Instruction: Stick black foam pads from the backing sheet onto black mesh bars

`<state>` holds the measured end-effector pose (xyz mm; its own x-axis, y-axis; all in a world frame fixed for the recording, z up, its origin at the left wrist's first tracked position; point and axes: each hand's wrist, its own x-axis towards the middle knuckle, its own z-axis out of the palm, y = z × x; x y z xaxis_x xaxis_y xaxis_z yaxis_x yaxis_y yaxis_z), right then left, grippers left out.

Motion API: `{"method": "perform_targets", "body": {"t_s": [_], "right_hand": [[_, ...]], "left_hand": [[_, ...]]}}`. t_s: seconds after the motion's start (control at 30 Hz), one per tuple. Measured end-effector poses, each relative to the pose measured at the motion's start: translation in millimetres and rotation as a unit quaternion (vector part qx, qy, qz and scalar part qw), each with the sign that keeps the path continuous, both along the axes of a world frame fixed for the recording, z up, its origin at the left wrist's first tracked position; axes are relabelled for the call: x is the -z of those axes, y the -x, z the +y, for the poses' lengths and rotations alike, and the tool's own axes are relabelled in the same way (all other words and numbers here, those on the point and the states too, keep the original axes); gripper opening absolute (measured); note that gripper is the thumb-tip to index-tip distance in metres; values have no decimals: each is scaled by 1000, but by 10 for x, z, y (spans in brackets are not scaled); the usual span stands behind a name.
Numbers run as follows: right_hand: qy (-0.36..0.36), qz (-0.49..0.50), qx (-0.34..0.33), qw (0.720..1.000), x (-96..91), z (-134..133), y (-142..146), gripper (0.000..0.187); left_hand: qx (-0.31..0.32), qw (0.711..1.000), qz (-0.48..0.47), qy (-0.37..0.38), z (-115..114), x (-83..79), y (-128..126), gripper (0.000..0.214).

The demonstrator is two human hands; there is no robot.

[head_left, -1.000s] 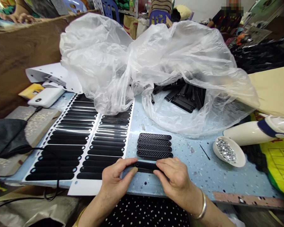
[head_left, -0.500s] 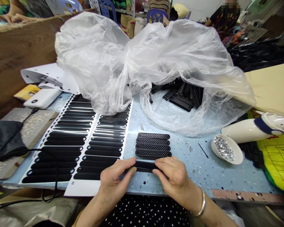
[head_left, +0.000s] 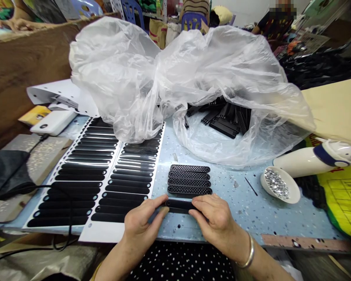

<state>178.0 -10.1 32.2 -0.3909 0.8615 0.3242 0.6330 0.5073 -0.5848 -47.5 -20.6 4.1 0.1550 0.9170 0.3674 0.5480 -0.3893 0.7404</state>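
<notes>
Both hands pinch one long black strip piece just above the blue speckled table near its front edge. My left hand grips the strip's left end with thumb and fingers. My right hand, with a metal bangle at the wrist, grips the right end. Just beyond the hands lies a neat stack of several black meshed strips. Left of them lie two white sheets carrying rows of black oblong stickers.
A big clear plastic bag holding black comb pieces fills the table's back. At the right stand a small white bowl of rhinestones and a white handheld tool. A white power bank and black cable lie left.
Almost nothing: the hands keep hold of the black strip and the view has shifted slightly.
</notes>
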Motion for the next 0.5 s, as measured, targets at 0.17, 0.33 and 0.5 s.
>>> {"method": "perform_targets", "body": {"t_s": [0.17,0.33,0.5], "right_hand": [[-2,2,5,1000,0,-8,0,18],[-3,12,4,1000,-14,-9,-1,18],[1,16,4,1000,-12,1,1,17]], "left_hand": [[12,1000,-9,3,10,-2,5,30],[-25,999,-6,46,1,-42,-8,23],[-33,998,-25,49,26,-120,-40,19]]}}
